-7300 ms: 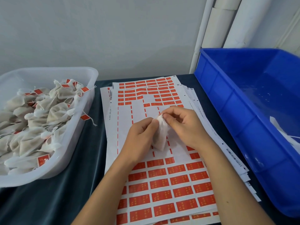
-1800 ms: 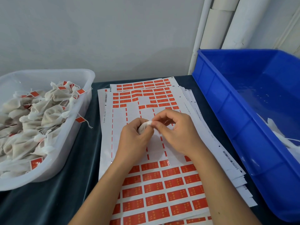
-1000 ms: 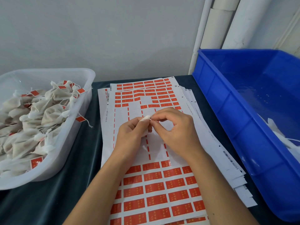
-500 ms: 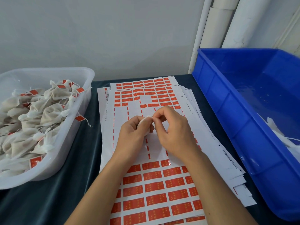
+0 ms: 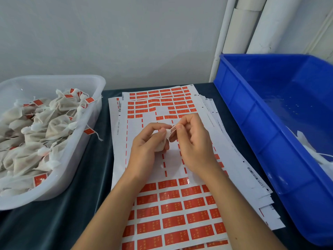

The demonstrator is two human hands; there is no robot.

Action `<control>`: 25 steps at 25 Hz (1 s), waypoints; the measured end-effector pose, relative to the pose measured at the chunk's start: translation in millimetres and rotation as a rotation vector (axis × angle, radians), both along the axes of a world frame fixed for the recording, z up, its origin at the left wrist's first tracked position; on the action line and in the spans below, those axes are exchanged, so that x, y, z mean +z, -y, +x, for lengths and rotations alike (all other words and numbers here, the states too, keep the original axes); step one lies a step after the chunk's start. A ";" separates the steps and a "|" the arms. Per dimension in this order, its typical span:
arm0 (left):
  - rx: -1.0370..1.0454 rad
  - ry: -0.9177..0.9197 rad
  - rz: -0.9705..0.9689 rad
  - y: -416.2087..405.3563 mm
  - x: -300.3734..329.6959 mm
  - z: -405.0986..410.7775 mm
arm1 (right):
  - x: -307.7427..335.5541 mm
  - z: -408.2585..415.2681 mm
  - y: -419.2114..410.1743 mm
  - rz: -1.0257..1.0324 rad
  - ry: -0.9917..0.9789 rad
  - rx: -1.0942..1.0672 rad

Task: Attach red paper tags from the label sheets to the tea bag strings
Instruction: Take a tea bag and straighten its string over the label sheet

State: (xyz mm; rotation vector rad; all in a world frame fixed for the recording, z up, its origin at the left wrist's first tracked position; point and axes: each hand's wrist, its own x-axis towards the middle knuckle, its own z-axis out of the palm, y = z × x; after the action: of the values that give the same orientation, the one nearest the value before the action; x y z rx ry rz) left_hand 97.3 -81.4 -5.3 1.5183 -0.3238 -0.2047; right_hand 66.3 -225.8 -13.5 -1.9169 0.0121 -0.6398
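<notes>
Left hand [image 5: 146, 145]: curled around a small white fabric tea bag [image 5: 161, 146].
Right hand [image 5: 193, 141]: pinching the bag's thin string [image 5: 173, 127] above stacked red-and-white label sheets [image 5: 173, 204].

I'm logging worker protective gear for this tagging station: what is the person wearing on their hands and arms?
Nothing that shows. Both the left hand and the right hand are bare, with no gloves, rings or watch visible. Both forearms are uncovered down to the bottom edge of the picture; no sleeve shows.

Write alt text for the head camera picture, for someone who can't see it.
Two hands hold a tea bag above red label sheets: the left hand grips it, the right hand pinches its string. A white tub of tagged bags sits left, a blue bin right.
</notes>
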 end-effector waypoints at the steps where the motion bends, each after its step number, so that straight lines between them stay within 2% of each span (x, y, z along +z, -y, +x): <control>1: -0.002 -0.002 -0.002 -0.2 0.5 0.1 | 0.8 0.3 0.9 0.021 -0.011 -0.012; 4: -0.010 -0.027 0.014 1.0 0.6 -0.3 | 3.4 0.2 7.1 0.006 -0.049 -0.051; 10: -0.041 -0.099 0.011 3.0 1.8 0.9 | 5.2 -3.2 8.4 -0.302 -0.097 -0.238; 16: -0.095 -0.090 0.070 -1.7 1.7 1.4 | -2.2 1.0 11.6 -0.283 -0.082 -0.273; 21: -0.147 -0.023 0.115 2.5 2.4 -0.9 | -5.7 1.4 13.0 -0.414 -0.031 -0.448; 25: -0.164 -0.028 0.099 2.3 1.9 -0.5 | -4.5 1.4 6.7 -0.404 -0.038 -0.506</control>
State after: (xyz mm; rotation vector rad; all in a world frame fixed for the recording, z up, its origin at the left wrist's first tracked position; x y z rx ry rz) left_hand 96.8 -83.7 -3.3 1.5854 -0.4211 -0.3757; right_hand 67.7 -232.5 -18.0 -2.3373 0.4329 -0.9996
